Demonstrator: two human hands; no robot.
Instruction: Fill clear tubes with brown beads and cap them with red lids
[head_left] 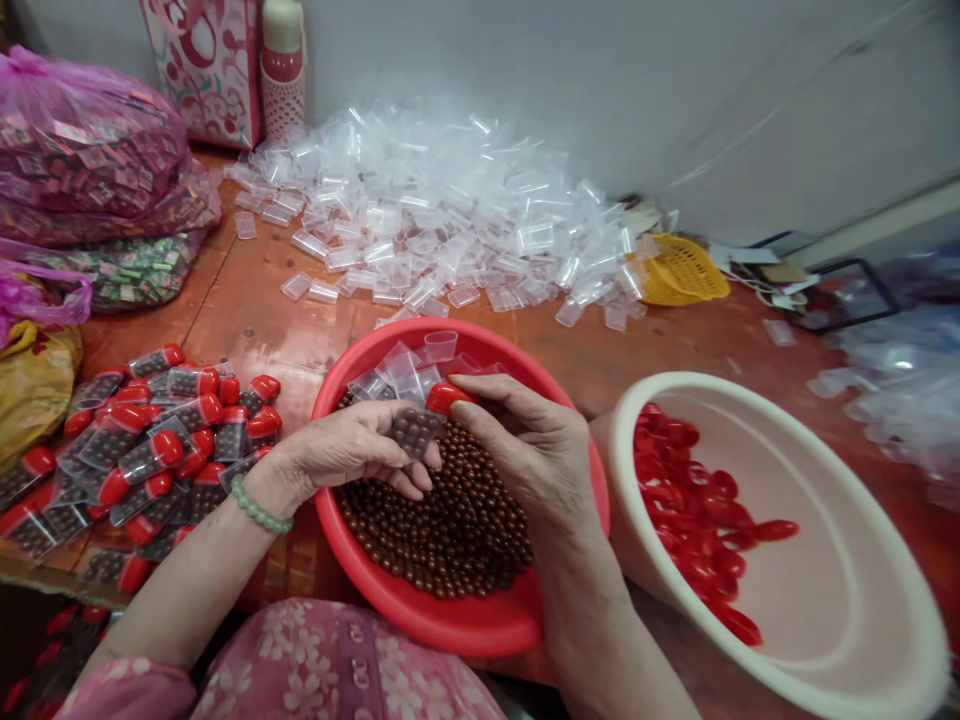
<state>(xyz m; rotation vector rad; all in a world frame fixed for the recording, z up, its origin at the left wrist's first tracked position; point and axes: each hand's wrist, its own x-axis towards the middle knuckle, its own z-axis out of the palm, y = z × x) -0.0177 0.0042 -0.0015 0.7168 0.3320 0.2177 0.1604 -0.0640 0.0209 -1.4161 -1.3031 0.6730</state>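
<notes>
My left hand (375, 445) grips a small clear plastic case (414, 432) filled with brown beads. At its open end, my right hand (525, 430) pinches a red cap (448, 397) between thumb and fingers; whether the cap is fully seated I cannot tell. Both hands are above a red basin (457, 632) that holds many loose brown beads (450, 540) and several clear sleeves (409, 370) at its far side. To the right, a tilted white basin (825, 560) contains red caps (697, 490). Filled, red-capped cases (165, 440) lie piled left of my left hand.
A large heap of clear sleeves (450, 220) covers the table's back. Behind it stand a yellow basket (682, 270), a flask (283, 80) and a patterned bag (206, 70). Pink plastic bags (90, 150) sit at left; more clear pieces (900, 380) lie at far right.
</notes>
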